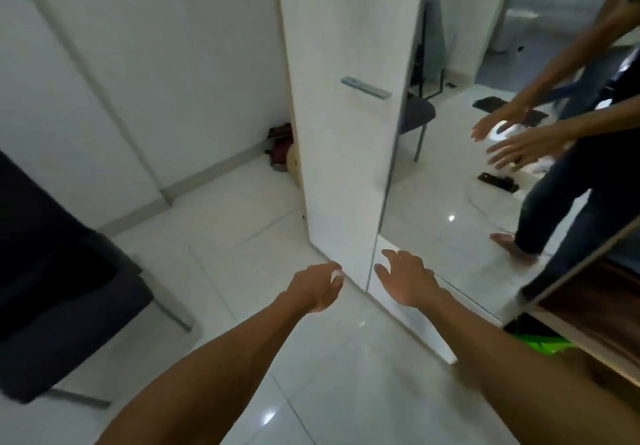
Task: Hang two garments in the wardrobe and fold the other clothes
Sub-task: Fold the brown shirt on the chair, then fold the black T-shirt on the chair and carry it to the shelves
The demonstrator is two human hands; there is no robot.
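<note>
Both arms stretched forward; left hand (320, 287) loosely curled, empty; right hand (405, 280) spread flat, near mirrored wardrobe door (346, 133).

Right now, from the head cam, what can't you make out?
- Garments: none identifiable; something green at the wardrobe's base is cut off by the right arm and a shelf.
- Wardrobe interior: hidden behind the open mirrored door.
- Left hand: fingertips blurred; grip unclear.
- Right hand: spread open, contact with the door uncertain.
- Reddish bundle: half hidden behind the door, unidentifiable.
- Dark chair: cropped by the left edge.
</note>
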